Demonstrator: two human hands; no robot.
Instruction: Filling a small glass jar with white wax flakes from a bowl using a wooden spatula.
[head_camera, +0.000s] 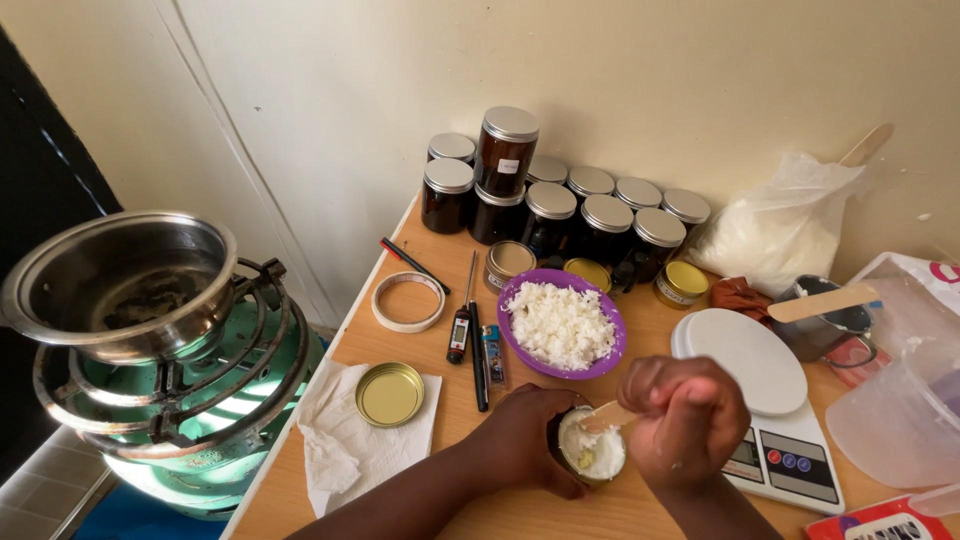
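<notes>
Two hands meet over a small tin (592, 452) at the near edge of the bench (520, 515). The left hand (525, 440) has its fingers wrapped round the tin's left side, holding it down on the bench. The right hand (690, 420) has its fingers closed on a flat wooden stick (608, 416), whose tip lies in the white paste filling the tin.

Just beyond the fingers sits a purple bowl (515, 330) heaped with white flakes. Left of the left fingers lie a black pen (478, 355), a lighter (493, 355) and a probe thermometer (461, 325), side by side; further left, a gold lid (389, 393) rests on a white tissue (335, 440), with a tape roll (408, 301) beyond it. Right of the right fingers, close by, stands a white scale (775, 400) with a round plate. Behind the bowl are two small gold-lidded tins (682, 284) and a cluster of dark jars (560, 200) with silver lids against the wall, one stacked on another. A white bag (780, 225) of powder, a metal cup (815, 325) with a second stick across it and a clear jug (900, 400) crowd the far right. Off the bench's left end, a steel pot (120, 285) sits on a green gas burner (200, 420).
</notes>
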